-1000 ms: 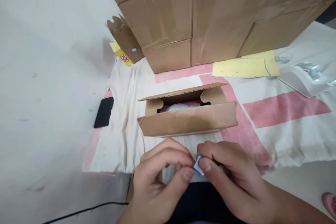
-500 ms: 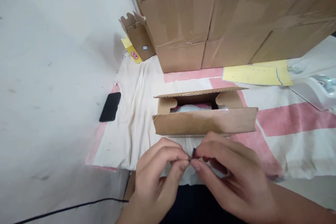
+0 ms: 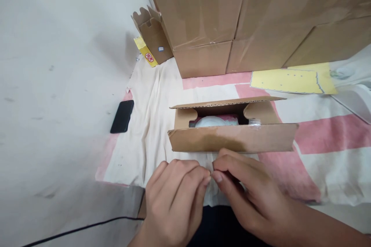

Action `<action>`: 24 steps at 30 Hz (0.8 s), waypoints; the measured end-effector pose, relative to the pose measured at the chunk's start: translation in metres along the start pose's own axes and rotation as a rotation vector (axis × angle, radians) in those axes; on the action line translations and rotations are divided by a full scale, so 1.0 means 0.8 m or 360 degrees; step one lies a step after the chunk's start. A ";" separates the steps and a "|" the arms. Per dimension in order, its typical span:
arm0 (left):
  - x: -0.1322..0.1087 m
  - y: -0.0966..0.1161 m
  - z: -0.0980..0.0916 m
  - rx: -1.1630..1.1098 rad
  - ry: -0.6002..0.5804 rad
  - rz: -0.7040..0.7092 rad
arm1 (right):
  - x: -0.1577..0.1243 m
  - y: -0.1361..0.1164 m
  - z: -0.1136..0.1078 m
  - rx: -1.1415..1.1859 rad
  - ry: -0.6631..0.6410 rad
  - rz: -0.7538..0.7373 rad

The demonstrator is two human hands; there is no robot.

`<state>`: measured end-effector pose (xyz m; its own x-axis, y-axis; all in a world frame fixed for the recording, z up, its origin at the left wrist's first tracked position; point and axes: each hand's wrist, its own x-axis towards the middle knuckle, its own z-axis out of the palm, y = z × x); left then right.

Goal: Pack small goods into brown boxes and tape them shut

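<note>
My left hand [image 3: 176,193] is closed in a pinch, thumb pressed to the fingers. Its fingertips almost meet those of my right hand [image 3: 249,189], which is pinched as well. Whatever lies between the fingertips is hidden or too small to name. Just beyond both hands stands a cardboard box [image 3: 214,139] with its top flaps raised. Inside it I see a rounded whitish item [image 3: 210,122] and something dark pink behind it, both partly covered by the near flap.
Stacked brown cartons [image 3: 203,19] under clear film rise at the back. A black phone [image 3: 122,116] lies at the left edge of the pink and white cloth [image 3: 156,123]. A yellow box [image 3: 145,52], a yellow sheet [image 3: 285,81] and a white object [image 3: 358,100] sit farther off. A black cable [image 3: 87,228] runs at lower left.
The small dark thing seen between my fingertips before is now out of sight. My left fingers have folded closer together. The view has shifted slightly.
</note>
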<state>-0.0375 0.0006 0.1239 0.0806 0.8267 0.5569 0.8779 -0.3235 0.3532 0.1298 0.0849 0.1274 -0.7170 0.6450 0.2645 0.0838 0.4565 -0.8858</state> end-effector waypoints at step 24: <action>0.001 0.004 0.004 -0.0183 -0.0159 -0.0231 | 0.002 0.019 0.018 0.0197 0.0267 0.0036</action>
<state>-0.0331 0.0018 0.1227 0.0083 0.9082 0.4185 0.8246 -0.2430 0.5109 0.1204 0.0840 0.1092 -0.5896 0.7519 0.2948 0.0052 0.3685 -0.9296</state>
